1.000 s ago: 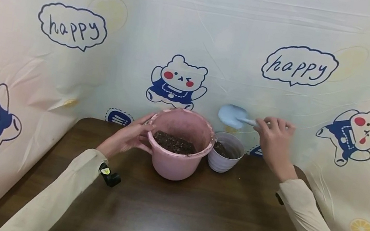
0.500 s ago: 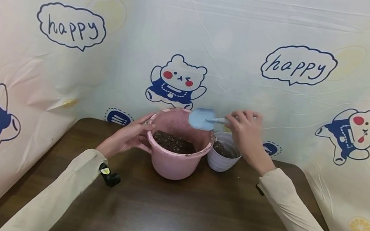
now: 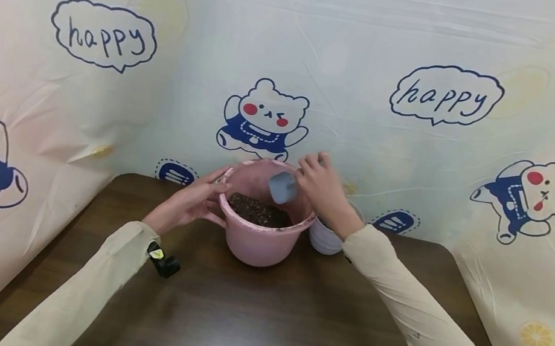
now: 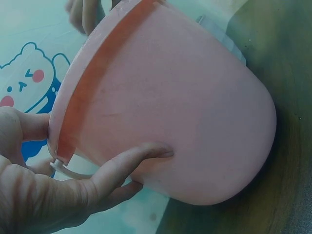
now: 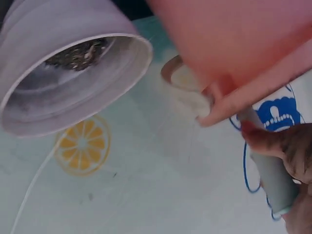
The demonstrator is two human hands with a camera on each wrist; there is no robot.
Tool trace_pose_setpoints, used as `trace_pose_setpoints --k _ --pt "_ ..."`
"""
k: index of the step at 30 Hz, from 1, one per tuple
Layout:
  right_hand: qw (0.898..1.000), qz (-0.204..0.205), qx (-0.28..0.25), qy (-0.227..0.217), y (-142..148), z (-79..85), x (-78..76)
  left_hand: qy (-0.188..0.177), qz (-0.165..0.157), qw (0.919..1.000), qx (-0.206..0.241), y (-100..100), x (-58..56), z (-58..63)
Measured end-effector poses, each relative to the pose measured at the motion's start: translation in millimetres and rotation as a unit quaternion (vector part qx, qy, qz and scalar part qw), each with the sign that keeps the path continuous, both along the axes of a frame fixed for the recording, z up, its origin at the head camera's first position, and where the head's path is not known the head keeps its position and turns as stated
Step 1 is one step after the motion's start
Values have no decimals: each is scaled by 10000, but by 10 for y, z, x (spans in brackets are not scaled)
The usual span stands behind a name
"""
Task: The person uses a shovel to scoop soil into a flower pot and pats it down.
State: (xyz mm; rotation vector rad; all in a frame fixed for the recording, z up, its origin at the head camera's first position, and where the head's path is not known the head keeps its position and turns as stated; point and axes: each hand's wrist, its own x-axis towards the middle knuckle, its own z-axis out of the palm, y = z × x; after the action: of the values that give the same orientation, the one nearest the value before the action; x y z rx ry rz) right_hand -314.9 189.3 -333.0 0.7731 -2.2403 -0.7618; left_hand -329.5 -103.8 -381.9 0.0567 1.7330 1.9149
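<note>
A pink bucket (image 3: 261, 247) with dark soil (image 3: 257, 211) in its bottom stands on the table. My left hand (image 3: 191, 201) holds its left side. In the left wrist view the thumb lies at the rim and the other fingers press the outer wall, beside a white handle end (image 4: 68, 170). My right hand (image 3: 322, 186) grips the handle (image 5: 273, 180) of a light blue garden trowel. The trowel's blade (image 3: 283, 188) tilts down inside the bucket, above the soil. Right of the bucket is a pale, ribbed pot (image 3: 324, 240), partly hidden by my right hand, with some soil (image 5: 80, 54) in it.
The dark wooden table (image 3: 242, 320) stretches out in front of the bucket. Close behind and at both sides hangs a pale cloth (image 3: 357, 58) printed with bears and "happy" bubbles. A black strap piece (image 3: 163, 263) sticks out from my left wrist.
My right hand has moved left with the trowel, from beyond the pale pot to over the bucket. The blade has dipped down inside it. My left hand has stayed on the bucket.
</note>
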Motion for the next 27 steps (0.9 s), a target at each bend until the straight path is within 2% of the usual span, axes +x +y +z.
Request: trace_pose_setpoints --k 4,9,16,22,27 --pt "9984 -191 139 -509 -156 -105 -126 -22 11 10000 15 13 -9 -2" --pt "9941 -298 160 -1034 -309 -211 -212 -1 -28 10000 -30 40 -18 8" --pt "9930 -472 422 -993 -470 -194 -281 57 -44 10000 -8 31 -47 33" --pt "9861 -534 -117 -1569 -459 -220 -267 56 -39 10000 -15 -17 -49 60" --pt "9802 -291 -650 -1845 -381 -292 -217 58 -60 10000 -21 8 -22 1"
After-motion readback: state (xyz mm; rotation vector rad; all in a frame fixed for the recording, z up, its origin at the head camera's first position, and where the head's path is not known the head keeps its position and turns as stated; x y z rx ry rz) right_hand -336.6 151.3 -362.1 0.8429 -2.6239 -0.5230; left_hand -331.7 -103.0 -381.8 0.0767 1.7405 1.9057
